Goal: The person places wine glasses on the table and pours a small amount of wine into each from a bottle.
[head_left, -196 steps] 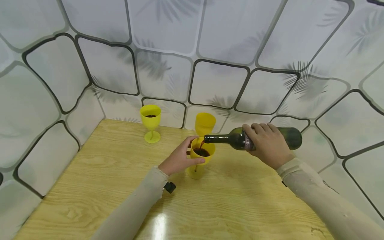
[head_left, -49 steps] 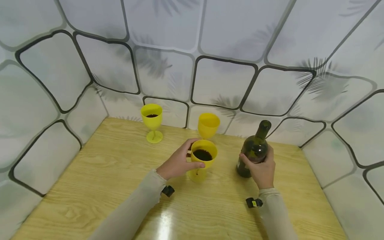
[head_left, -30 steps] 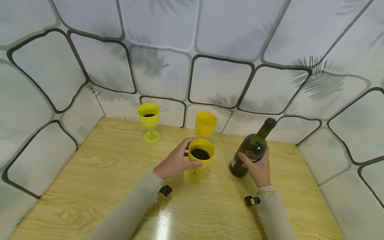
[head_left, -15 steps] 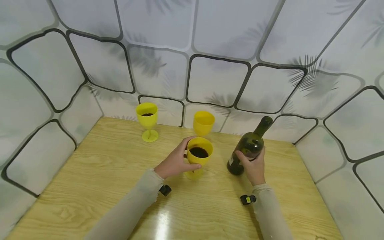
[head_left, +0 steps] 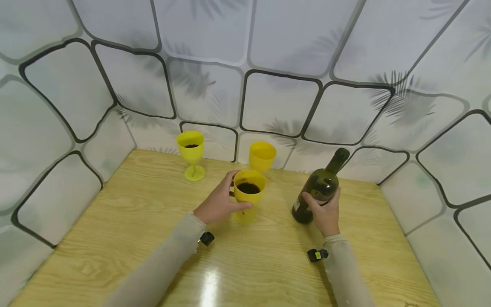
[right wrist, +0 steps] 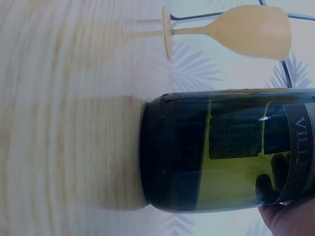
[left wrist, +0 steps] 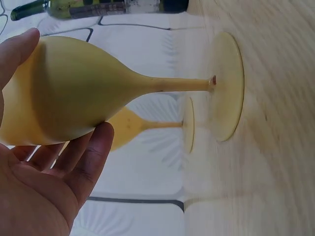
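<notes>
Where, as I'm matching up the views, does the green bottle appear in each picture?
Head: bottle right of centre, tilted, in the right hand.
Left wrist: bottle sideways along the top edge, toward the left.
Right wrist: bottle large, lower right, base leftward.
Shared landmark: the unheld orange-yellow goblet.

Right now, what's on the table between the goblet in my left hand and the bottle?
In the head view, only bare tabletop shows between the held goblet and the bottle.
</notes>
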Available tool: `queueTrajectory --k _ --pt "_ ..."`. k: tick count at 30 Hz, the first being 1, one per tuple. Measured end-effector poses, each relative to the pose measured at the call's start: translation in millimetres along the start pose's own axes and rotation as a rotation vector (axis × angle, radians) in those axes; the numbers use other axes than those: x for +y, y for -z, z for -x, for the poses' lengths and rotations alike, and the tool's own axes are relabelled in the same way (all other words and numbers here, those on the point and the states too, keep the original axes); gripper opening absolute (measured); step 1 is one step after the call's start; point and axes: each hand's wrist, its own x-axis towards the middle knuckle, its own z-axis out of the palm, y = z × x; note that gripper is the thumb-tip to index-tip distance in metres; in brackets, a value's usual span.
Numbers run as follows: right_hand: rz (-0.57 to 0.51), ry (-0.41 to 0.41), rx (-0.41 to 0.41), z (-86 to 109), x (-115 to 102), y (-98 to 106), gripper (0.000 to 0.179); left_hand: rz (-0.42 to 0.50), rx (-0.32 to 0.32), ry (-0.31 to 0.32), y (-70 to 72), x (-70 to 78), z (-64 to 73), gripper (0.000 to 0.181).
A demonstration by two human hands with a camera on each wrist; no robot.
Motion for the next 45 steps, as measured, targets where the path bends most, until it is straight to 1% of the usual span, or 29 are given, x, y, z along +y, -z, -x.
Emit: queueTrajectory --k 4,12,16,19,23,27,30,35,39,45 --pt "-0.002 -0.004 -0.006 -0.5 0 2 0.088 -0.021 0.032 -0.006 10.3 -3.2 -2.8 0.093" --pt "0.002 -0.038 -0.031 1.8 1 5 0.092 -0.044 0.094 0.024 29.8 -11.4 -5.8 0.097" --pt "0.005 -0.038 -0.037 1.0 2 5 0.095 -0.052 0.121 0.027 38.8 -13.4 -11.0 0.098" --pt "0.003 -0.029 -0.037 0.5 2 5 0.094 -0.057 0.144 0.049 43.3 -15.0 -16.4 0.099" --pt "-0.003 -0.018 -0.045 0.0 2 5 0.092 -0.028 0.202 0.083 46.2 -17.8 -24.8 0.103" --pt "0.003 -0.02 -0.048 -0.7 3 6 0.091 0.009 0.251 0.08 46.2 -20.7 -33.8 0.1" --pt "0.016 -0.023 -0.046 -0.8 3 7 0.091 0.031 0.271 0.074 45.4 -23.0 -40.0 0.095" --pt "0.019 -0.017 -0.047 -1.1 3 8 0.089 0.062 0.304 0.066 44.3 -25.7 -49.0 0.093" --pt "0.012 -0.007 -0.042 -1.3 3 8 0.088 0.059 0.333 0.065 43.5 -27.3 -55.2 0.092" --pt "-0.002 0.004 -0.052 -2.6 4 8 0.091 0.064 0.377 0.067 43.4 -29.8 -61.5 0.091"
